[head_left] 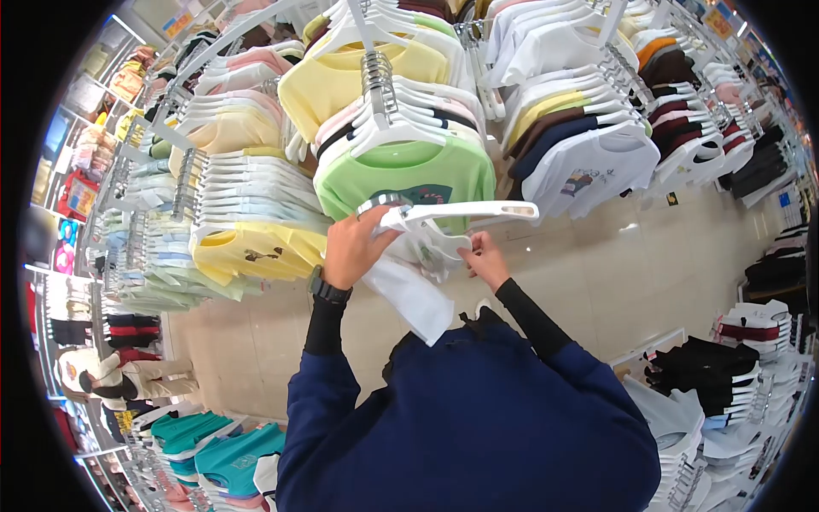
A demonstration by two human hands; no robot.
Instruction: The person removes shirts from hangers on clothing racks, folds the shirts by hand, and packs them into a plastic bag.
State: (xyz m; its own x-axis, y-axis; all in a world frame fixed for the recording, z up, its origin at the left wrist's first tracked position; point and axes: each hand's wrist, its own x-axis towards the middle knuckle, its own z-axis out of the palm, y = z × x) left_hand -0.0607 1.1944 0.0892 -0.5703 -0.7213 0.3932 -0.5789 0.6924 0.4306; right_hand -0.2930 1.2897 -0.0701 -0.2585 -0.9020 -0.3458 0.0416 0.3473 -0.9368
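Note:
My left hand (360,247), with a dark watch on its wrist, is closed round the top of a white hanger (478,209) in front of the racks. From the hanger hangs a white shirt (414,294), its lower part draping down over the floor. My right hand (485,258) pinches the shirt's neckline edge on the right, below the hanger's arm. Just beyond my hands, a light green shirt (409,171) with a dark print faces me at the front of a rack.
Yellow shirts (256,252) hang at the left, white printed shirts (593,166) at the right. Teal shirts (239,461) are at the lower left, black garments (704,371) at the lower right. Another person (128,380) stands at the far left. Tiled floor (230,341) runs between the racks.

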